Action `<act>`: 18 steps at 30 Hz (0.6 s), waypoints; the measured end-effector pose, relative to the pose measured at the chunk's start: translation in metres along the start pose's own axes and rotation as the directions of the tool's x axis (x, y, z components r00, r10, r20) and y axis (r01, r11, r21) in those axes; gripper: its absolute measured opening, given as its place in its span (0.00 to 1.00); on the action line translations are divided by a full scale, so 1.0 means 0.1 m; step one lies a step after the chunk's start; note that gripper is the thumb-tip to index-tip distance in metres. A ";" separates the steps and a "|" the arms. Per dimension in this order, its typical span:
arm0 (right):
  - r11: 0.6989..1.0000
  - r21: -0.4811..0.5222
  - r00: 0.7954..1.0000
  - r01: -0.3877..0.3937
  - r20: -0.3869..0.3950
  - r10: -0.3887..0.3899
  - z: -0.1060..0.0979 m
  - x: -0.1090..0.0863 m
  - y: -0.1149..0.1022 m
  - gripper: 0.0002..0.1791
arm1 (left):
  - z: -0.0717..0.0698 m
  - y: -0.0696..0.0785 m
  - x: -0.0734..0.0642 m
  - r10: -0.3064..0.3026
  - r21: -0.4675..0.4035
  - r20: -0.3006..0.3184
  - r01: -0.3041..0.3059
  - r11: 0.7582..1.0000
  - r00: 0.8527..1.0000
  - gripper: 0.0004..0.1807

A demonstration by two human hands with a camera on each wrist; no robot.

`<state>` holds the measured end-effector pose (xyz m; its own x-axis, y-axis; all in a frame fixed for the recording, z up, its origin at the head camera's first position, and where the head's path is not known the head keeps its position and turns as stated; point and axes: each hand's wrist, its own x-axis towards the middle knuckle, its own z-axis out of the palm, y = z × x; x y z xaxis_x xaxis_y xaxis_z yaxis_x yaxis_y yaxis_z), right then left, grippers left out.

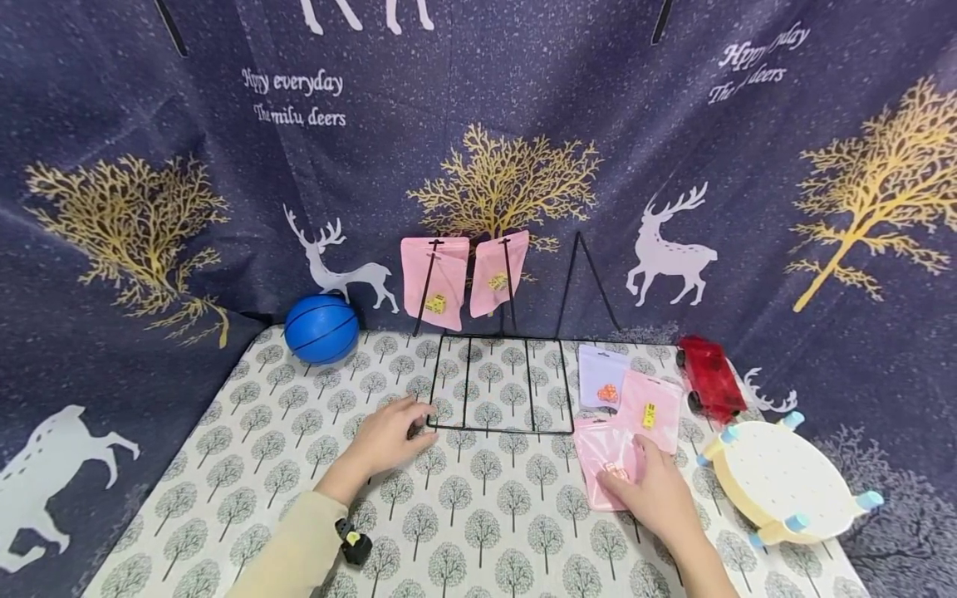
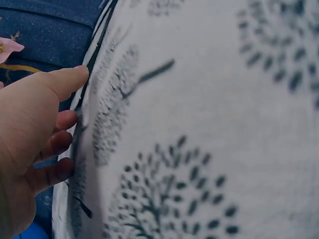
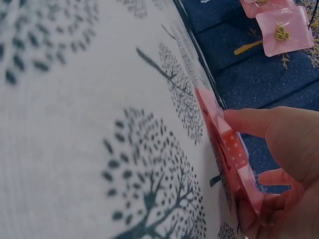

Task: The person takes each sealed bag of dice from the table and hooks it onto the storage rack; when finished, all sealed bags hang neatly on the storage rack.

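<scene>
My right hand (image 1: 658, 494) grips a pink zip bag (image 1: 596, 448) lying at the right of the table, a red dotted die inside it. In the right wrist view, thumb and fingertips are at the bag's edges. Beside it are a pink bag with a yellow die (image 1: 664, 405) and a lilac bag with an orange-red die (image 1: 598, 370). My left hand (image 1: 385, 438), fingers loosely bent and parted, is right at the front left corner of a black wire rack (image 1: 497, 430). Two pink bags, a left one (image 1: 419, 274) and a right one (image 1: 489, 257), hang on its prongs.
A blue ball (image 1: 321, 330) is at the back left. Toward the right edge are a red toy car (image 1: 714, 378) and a cream round stool (image 1: 785, 482) lying with its blue-tipped legs up. A dark patterned curtain (image 1: 508, 100) hangs behind the tree-print tablecloth (image 1: 449, 531).
</scene>
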<state>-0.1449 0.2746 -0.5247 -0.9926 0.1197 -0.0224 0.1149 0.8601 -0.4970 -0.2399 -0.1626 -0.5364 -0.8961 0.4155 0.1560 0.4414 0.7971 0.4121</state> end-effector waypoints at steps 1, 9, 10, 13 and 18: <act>1.000 0.011 1.000 -0.006 0.008 0.006 -0.01 0.00 -0.01 0.61 | 0.01 -0.01 0.00 0.002 0.002 0.002 -0.002 1.000 1.000 0.24; 0.993 0.110 0.999 -0.050 0.025 0.047 -0.05 -0.02 0.00 0.64 | 0.08 -0.09 0.06 0.023 -0.041 -0.025 -0.024 0.999 0.999 0.13; 0.990 0.128 0.998 -0.060 0.026 0.057 -0.05 -0.02 0.01 0.65 | 0.08 -0.10 0.06 0.022 -0.053 -0.032 -0.024 0.998 0.999 0.12; 0.979 0.182 0.996 -0.091 0.030 0.087 -0.06 -0.02 0.05 0.66 | 0.12 -0.13 0.08 0.018 -0.074 -0.048 -0.021 0.997 0.999 0.09; 0.957 0.263 0.992 -0.125 0.058 0.114 -0.08 -0.05 0.10 0.64 | 0.15 -0.16 0.08 0.013 -0.084 -0.058 -0.018 0.996 0.998 0.07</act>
<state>-0.1384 0.2870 -0.5225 -0.9738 0.1875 -0.1291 0.2233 0.6778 -0.7005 -0.2533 -0.1650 -0.5553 -0.8914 0.4000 0.2129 0.4519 0.7497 0.4835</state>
